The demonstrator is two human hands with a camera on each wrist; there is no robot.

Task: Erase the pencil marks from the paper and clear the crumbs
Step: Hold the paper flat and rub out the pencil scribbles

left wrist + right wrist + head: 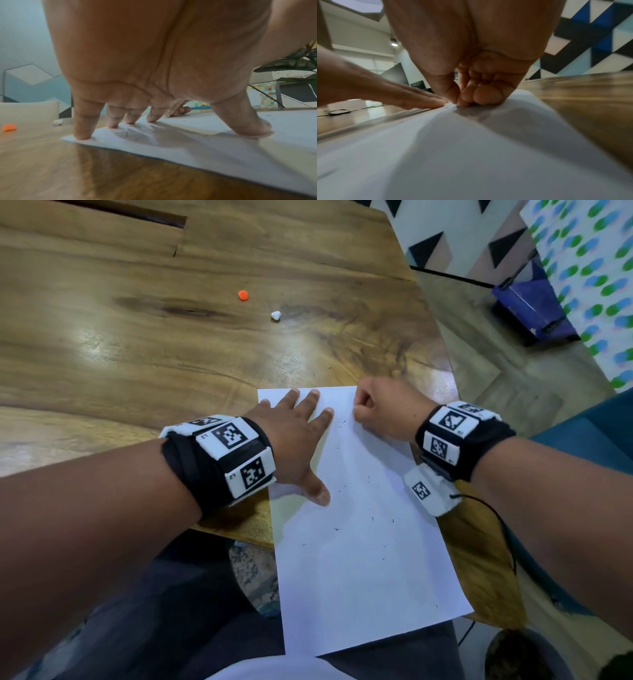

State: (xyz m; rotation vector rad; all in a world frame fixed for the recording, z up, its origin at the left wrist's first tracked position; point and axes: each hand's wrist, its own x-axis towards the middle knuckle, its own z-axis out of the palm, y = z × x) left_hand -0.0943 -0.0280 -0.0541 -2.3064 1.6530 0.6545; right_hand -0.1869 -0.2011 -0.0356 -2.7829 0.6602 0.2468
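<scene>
A white sheet of paper [359, 559] lies on the wooden table [137, 354], with its near end hanging over the table's edge. Dark eraser crumbs [371, 518] are scattered over the sheet. My left hand [301, 440] is spread flat and presses on the sheet's far left part; in the left wrist view its fingertips [82, 135] bear on the paper [223, 142]. My right hand [373, 409] is curled at the far right corner. Its thumb and fingers [462, 100] pinch a small white eraser [451, 104], mostly hidden, against the paper [453, 155].
A small orange lump [243, 295] and a small white lump [276, 315] lie on the table beyond the paper. A blue box [534, 302] stands on the floor at the right. A black cable [496, 518] runs from my right wrist.
</scene>
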